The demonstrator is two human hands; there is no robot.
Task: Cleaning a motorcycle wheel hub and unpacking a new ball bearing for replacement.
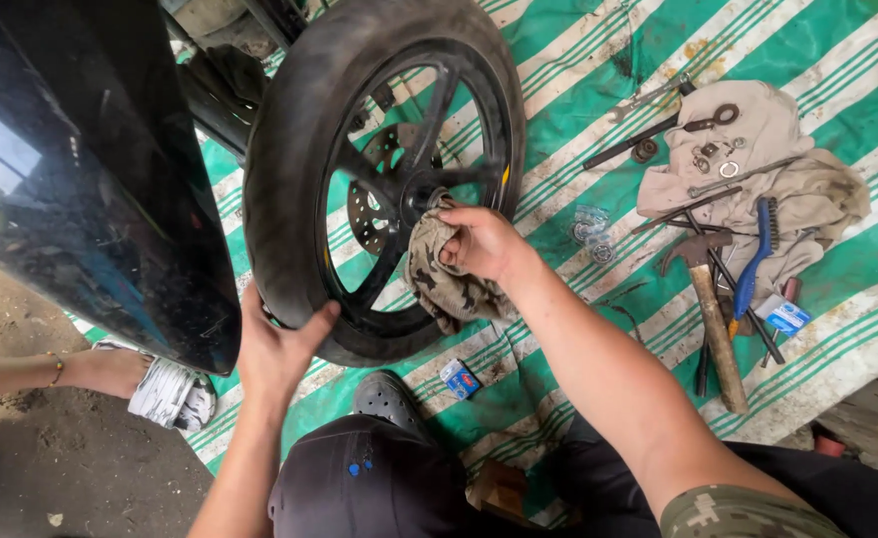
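Motorcycle wheel (299, 169) is stood upright on a green-and-white striped tarp (578, 60), still mounted at the bike, beside the black fairing (80, 169). Black spoked rim, brake disc (384, 189) seen through the spokes.

A camouflage-patterned rag (444, 279) is pressed against the hub (424, 194) area by the right hand (484, 244); fingers are curled shut around the rag. The tyre's lower edge is gripped by the left hand (279, 349), fingers wrapped over the tread, thumb on the sidewall.

Just below the wheel, a small blue-and-white box (459, 379) is laid on the tarp, near a grey clog (389, 399) on the person's foot.

To the right, well apart from the wheel, a beige cloth (757, 149) is spread with washers, nuts and thin rods on it. A wooden-handled hammer (713, 319) and a blue-handled wire brush (754, 264) are laid at its lower edge. A wrench (648, 97) and a dark bar (628, 144) are set at its upper left. A crumpled clear wrapper (591, 231) is left between wheel and cloth.

At far left, another person's foot in a white patterned sandal (170, 394) is seen on bare dirt.
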